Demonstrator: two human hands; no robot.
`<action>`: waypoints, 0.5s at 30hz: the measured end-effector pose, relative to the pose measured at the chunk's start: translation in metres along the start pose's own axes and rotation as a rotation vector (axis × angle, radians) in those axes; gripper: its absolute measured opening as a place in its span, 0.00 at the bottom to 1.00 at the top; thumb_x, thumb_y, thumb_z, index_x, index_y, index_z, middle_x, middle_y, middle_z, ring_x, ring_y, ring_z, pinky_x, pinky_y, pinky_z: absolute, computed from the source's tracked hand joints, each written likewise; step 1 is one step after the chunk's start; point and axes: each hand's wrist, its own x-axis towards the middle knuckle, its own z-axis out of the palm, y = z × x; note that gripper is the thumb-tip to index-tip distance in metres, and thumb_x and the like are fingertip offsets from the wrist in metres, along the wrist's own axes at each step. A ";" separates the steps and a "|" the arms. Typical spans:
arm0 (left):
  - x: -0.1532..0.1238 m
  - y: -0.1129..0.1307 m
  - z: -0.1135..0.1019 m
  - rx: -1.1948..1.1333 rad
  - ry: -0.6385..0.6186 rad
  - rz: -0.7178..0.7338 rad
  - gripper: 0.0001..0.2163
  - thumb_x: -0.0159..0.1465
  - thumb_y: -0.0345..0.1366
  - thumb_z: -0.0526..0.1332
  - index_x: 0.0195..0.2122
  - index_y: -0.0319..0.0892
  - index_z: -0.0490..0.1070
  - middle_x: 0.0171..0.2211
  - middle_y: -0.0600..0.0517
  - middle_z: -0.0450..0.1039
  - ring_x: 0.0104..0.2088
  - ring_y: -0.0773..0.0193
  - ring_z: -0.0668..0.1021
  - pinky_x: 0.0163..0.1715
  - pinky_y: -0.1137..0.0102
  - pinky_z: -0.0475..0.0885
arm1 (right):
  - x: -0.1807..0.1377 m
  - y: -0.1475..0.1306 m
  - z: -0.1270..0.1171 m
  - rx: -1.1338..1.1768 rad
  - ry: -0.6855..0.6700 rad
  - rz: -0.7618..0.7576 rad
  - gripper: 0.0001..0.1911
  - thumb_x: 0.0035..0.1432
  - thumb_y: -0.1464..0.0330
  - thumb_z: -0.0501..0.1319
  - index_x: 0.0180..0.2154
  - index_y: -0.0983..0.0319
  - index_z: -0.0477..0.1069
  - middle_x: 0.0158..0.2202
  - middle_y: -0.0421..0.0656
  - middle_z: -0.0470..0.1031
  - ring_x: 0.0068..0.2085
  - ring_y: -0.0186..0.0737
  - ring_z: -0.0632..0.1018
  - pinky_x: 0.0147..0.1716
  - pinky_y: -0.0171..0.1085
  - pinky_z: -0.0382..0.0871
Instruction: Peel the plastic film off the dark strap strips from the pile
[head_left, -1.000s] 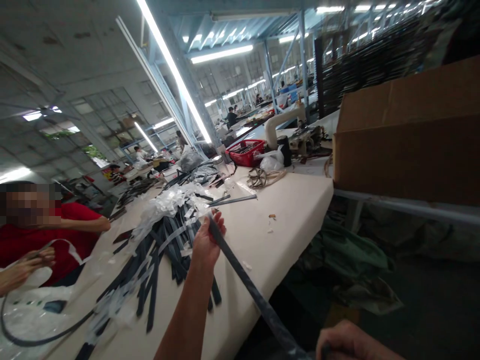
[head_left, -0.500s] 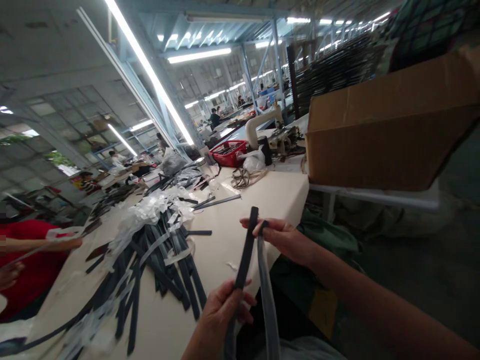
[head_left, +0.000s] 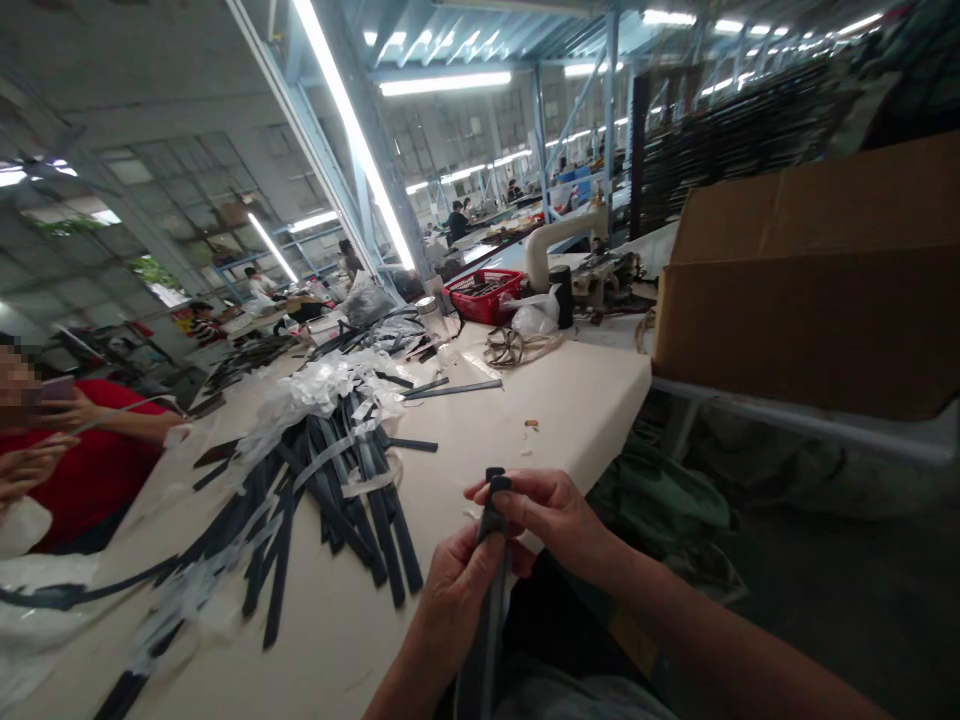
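Observation:
A dark grey strap (head_left: pixel 487 640) hangs down from between my two hands, its two ends laid together at the top. My left hand (head_left: pixel 461 580) is closed round the strap a little below the ends, thumb in front. Close above it, my right hand (head_left: pixel 551 515) pinches the strap ends between thumb and fingers. Left of my hands, a heap of similar dark strips (head_left: pixel 352 500) lies on the cream table (head_left: pixel 570 390), with crumpled clear plastic (head_left: pixel 322 385) over its far part.
A red basket (head_left: pixel 486 300) stands at the back beside a sewing machine (head_left: pixel 559 245). A large cardboard box (head_left: pixel 810 310) is at the right. A coil of cord (head_left: pixel 514 347) lies on the table. On the left sits a co-worker in a red top (head_left: pixel 112 430).
The two strap ends, apart before, are now together. My hands have come close to each other, the right one lower. The co-worker's hands have risen, and the view has shifted slightly left.

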 end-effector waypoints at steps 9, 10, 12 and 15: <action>-0.036 -0.023 -0.018 0.309 -0.029 0.056 0.22 0.64 0.55 0.55 0.29 0.41 0.77 0.28 0.48 0.74 0.31 0.62 0.72 0.34 0.69 0.64 | 0.001 -0.011 -0.011 0.069 0.099 -0.143 0.10 0.60 0.58 0.67 0.36 0.57 0.83 0.42 0.44 0.82 0.53 0.53 0.76 0.58 0.50 0.64; -0.040 -0.025 -0.020 0.343 -0.026 0.056 0.23 0.64 0.56 0.55 0.29 0.42 0.77 0.28 0.49 0.74 0.31 0.61 0.73 0.35 0.69 0.64 | 0.003 -0.013 -0.012 0.070 0.125 -0.157 0.10 0.59 0.58 0.67 0.36 0.57 0.83 0.41 0.44 0.82 0.53 0.53 0.76 0.59 0.50 0.63; -0.047 -0.031 -0.026 0.351 -0.040 0.026 0.23 0.62 0.58 0.55 0.28 0.44 0.77 0.27 0.49 0.74 0.31 0.60 0.73 0.34 0.68 0.65 | 0.009 -0.016 -0.014 0.070 0.156 -0.164 0.11 0.57 0.56 0.68 0.35 0.56 0.83 0.41 0.43 0.83 0.52 0.53 0.76 0.59 0.51 0.62; -0.054 -0.041 -0.040 0.160 -0.080 -0.097 0.26 0.59 0.64 0.54 0.29 0.45 0.77 0.24 0.50 0.75 0.26 0.61 0.73 0.29 0.67 0.66 | 0.014 -0.014 -0.016 0.048 0.139 -0.119 0.12 0.55 0.54 0.69 0.35 0.54 0.83 0.41 0.43 0.83 0.51 0.54 0.77 0.59 0.52 0.62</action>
